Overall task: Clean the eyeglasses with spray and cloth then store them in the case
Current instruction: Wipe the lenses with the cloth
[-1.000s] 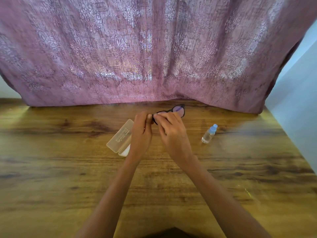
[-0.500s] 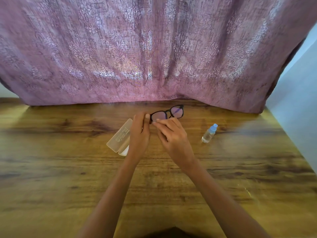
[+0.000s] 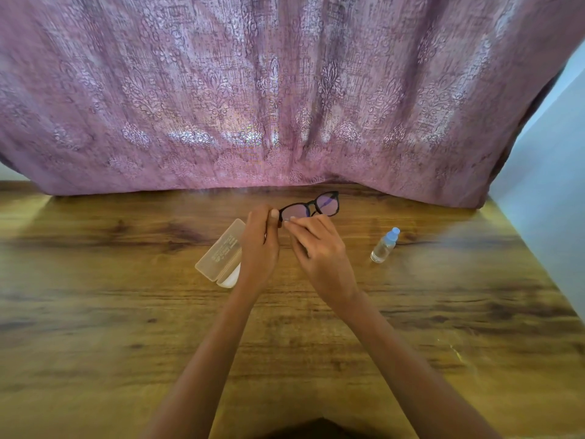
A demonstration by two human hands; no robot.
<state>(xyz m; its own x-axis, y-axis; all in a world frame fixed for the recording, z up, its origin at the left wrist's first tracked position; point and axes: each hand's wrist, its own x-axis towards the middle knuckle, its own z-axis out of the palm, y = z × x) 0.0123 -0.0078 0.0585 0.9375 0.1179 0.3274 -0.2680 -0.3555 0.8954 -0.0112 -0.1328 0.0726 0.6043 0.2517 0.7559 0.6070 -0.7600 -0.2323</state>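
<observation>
Though partly behind left hand (image 3: 259, 248), case (image 3: 221, 254)

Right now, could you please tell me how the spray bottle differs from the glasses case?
The spray bottle is clear with a pale blue cap; the case is frosted beige. The bottle stands upright to the right of the glasses; the case lies flat to their left. The bottle is in full view; the case is partly hidden behind the left hand. Both rest on the wooden table, and neither is held.
</observation>
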